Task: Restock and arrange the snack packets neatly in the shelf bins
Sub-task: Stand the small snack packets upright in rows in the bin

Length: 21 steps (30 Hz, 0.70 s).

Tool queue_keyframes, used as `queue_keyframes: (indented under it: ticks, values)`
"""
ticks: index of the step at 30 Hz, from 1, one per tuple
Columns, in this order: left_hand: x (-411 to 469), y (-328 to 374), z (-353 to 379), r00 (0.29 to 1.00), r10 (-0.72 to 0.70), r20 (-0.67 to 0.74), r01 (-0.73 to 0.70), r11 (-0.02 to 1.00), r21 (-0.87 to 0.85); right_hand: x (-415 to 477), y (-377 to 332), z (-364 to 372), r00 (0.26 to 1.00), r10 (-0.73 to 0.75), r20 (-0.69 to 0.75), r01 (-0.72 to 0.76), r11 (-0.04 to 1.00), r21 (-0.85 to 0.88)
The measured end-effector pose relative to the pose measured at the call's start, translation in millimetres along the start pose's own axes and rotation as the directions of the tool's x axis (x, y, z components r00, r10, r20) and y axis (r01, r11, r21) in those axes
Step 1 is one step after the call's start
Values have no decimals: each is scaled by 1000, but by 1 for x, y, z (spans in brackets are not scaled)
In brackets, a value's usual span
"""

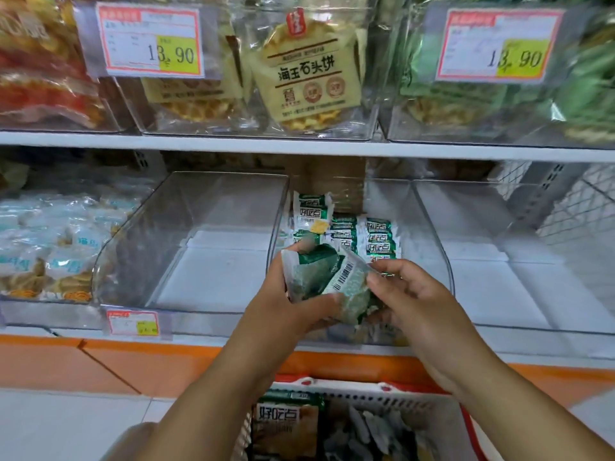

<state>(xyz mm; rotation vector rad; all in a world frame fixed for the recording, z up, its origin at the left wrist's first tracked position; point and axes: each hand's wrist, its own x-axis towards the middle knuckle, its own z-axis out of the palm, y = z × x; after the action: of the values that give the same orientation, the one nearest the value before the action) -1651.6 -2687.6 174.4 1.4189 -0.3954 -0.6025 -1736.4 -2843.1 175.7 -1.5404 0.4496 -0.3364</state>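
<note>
A bunch of green-and-white snack packets (327,277) is gripped in my left hand (293,304) just above the front of the middle clear bin (442,261). My right hand (412,294) pinches the right end of the bunch. Behind the hands, several matching packets (362,234) lie in rows inside that bin, with one packet (311,207) standing upright at the back left. Below, a white basket (366,390) holds more packets and a large bag of the same brand (286,424).
The clear bin (186,261) to the left of the middle one holds nothing, and so does the bin (532,277) on the right. Far left is a bin of pale blue snack packs (50,247). The upper shelf carries bins of yellow biscuit packs (306,71) with price tags (149,41).
</note>
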Motion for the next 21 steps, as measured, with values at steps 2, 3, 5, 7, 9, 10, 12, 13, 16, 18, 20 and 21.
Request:
queue_keyframes:
  ticks: [2,3,5,7,9,10,12,13,16,18,20,21]
  values:
    - [1,1,0,1000,-23,-6,23,998,-54,1,4,-5,999,32,6,-33,999,42]
    - [2,1,0,1000,-28,-10,27,998,-62,1,3,-6,1000,22,18,-23,998,51]
    - [5,1,1,999,-30,-24,29,998,-57,1,2,-8,997,-56,44,57,998,-7]
    - [7,3,0,998,-28,-51,25,998,-59,0,-2,-11,979,-145,142,163,979,-122]
    - [10,5,-1,995,-33,-89,28,997,-65,-1,-6,-14,941,-179,288,231,960,-157]
    - [11,7,-3,994,-40,-105,33,997,-67,0,-6,-13,918,-185,352,254,953,-163]
    - [12,8,-6,992,-52,-112,45,997,-57,2,-5,-10,897,-197,396,308,921,-239]
    - [12,8,-6,993,-58,-107,53,997,-48,3,-3,-8,905,-204,373,324,899,-294]
    - [9,8,-2,993,-72,-98,69,997,-32,7,-3,-5,951,-194,241,275,886,-374]
    - [9,8,-2,992,-40,-120,42,999,11,8,-5,-7,971,-149,186,211,901,-380]
    - [10,10,-4,990,10,-143,-4,999,41,8,-7,-8,983,-89,162,139,931,-336]
    - [10,10,-5,990,23,-140,-18,999,33,8,-6,-9,985,-61,160,108,945,-307]
